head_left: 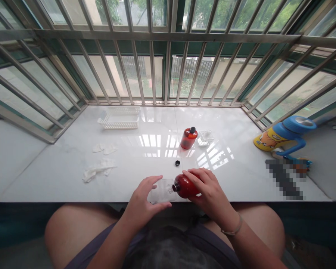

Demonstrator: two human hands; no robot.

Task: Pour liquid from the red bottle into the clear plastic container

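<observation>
My right hand grips a small red bottle, tipped on its side with its open mouth pointing left. That mouth sits over a clear plastic container, which my left hand holds by its left side and near edge. The bottle's black cap lies loose on the white sill just beyond. A second red bottle with a black cap on stands farther back, next to another clear container.
A white slotted basket sits at the back left. Crumpled white gloves or tissues lie on the left. A blue and yellow watering jug stands at the right edge. Metal window bars close off the far side.
</observation>
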